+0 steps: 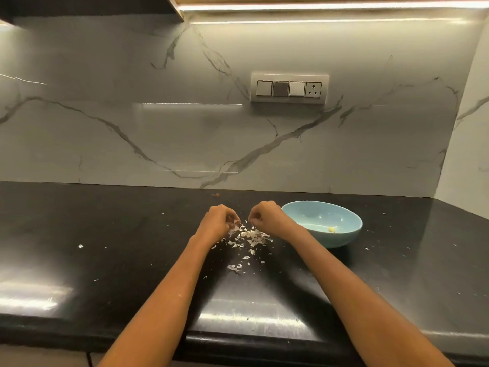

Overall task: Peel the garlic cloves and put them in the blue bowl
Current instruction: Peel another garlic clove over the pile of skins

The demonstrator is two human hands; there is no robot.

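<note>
The person is standing at the black tabletop (pixel 105 234) and is working with both hands close together above a small heap of garlic skins (pixel 251 238). The left hand (pixel 218 221) is curling its fingers around a garlic clove (pixel 235 225), of which only a pale bit with loose skin is showing, so I cannot tell how its long axis is lying. The right hand (pixel 264 215) is also curling, with the fingertips pinching toward the clove, but whether it is holding a piece of skin I cannot tell. The blue bowl (pixel 346 234) is standing just beside the right hand, on its outer side, so the right hand is the nearer one to it. I judge that the peeled clove will need to travel to the right, over the near rim. Inside the bowl one peeled clove (pixel 331 229) is lying on the bottom, and otherwise it is looking empty.
</note>
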